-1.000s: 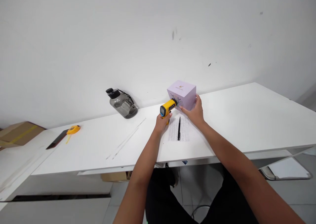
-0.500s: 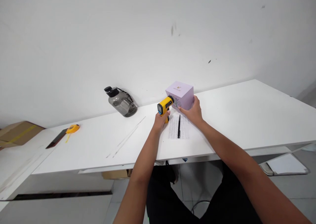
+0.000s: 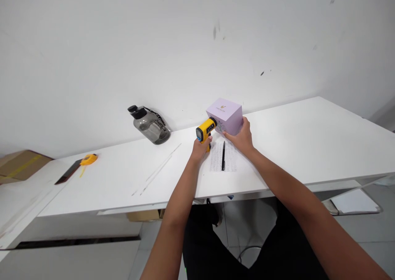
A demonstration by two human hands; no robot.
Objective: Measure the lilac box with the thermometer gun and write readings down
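My left hand [image 3: 201, 148] is wrapped round the grip of a yellow and black infrared thermometer [image 3: 206, 128]. Its nose points at the front face of a lilac box [image 3: 224, 109], very close to it; whether they touch I cannot tell. My right hand [image 3: 243, 139] grips the box's right front corner, thumb on the front and fingers on the right side. Gold print marks the lid, and a floral pattern shows on the front. Just below lies a printed sheet of paper [image 3: 215, 160] with a black pen [image 3: 223, 156] on it.
On the white table [image 3: 296, 148], a grey transparent water bottle [image 3: 152, 127] with a black cap stands tilted in view near the wall. Further left are a yellow tape measure [image 3: 89, 159], a dark flat object [image 3: 68, 172] and a cardboard box [image 3: 23, 166].
The view has shifted slightly, so the table's things sit a little higher in it. Both hands keep their grips, with thermometer and box in nearly the same places.
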